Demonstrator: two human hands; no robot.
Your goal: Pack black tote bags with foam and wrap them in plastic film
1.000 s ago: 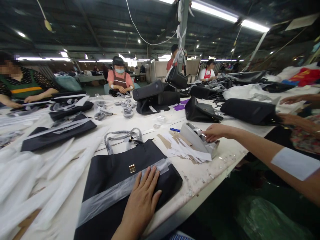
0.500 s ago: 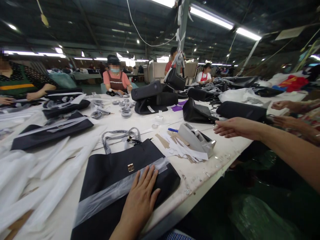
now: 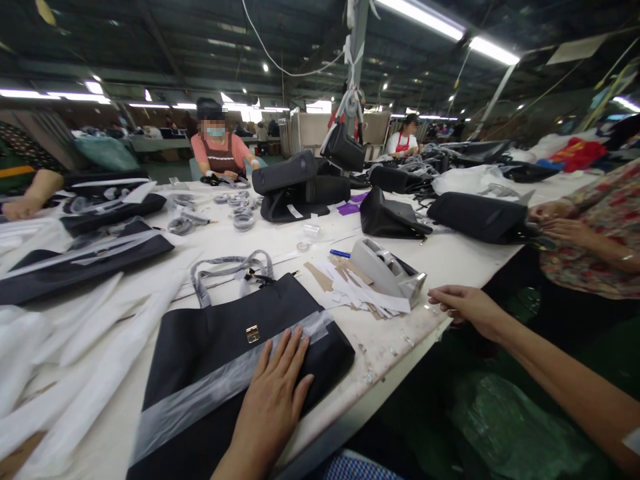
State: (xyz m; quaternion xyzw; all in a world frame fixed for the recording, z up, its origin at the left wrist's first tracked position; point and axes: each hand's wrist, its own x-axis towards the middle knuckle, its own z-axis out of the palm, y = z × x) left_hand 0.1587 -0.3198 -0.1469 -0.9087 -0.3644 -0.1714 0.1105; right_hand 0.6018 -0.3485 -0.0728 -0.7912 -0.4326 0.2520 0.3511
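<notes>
Flat on the black bag (image 3: 210,340), my left hand (image 3: 275,387) presses a clear plastic strip (image 3: 195,390) with its fingers spread. The bag has a gold clasp (image 3: 253,333) and wrapped handles (image 3: 230,263) beyond its top edge. My right hand (image 3: 463,307) is just right of the grey tape dispenser (image 3: 385,267), over the table edge, with thumb and fingertips pinched together. Whatever may be between those fingertips is too small to make out.
Paper strips (image 3: 350,287) and a blue pen (image 3: 341,253) lie beside the dispenser. More black bags (image 3: 395,213) stand farther back. White wrapping (image 3: 100,360) covers the left side. Another person's hands (image 3: 565,223) work at the right edge; others sit across the table.
My right hand has moved down and nearer the dispenser's front end, its fingers drawing together. My left hand stays on the bag. The view has shifted slightly.
</notes>
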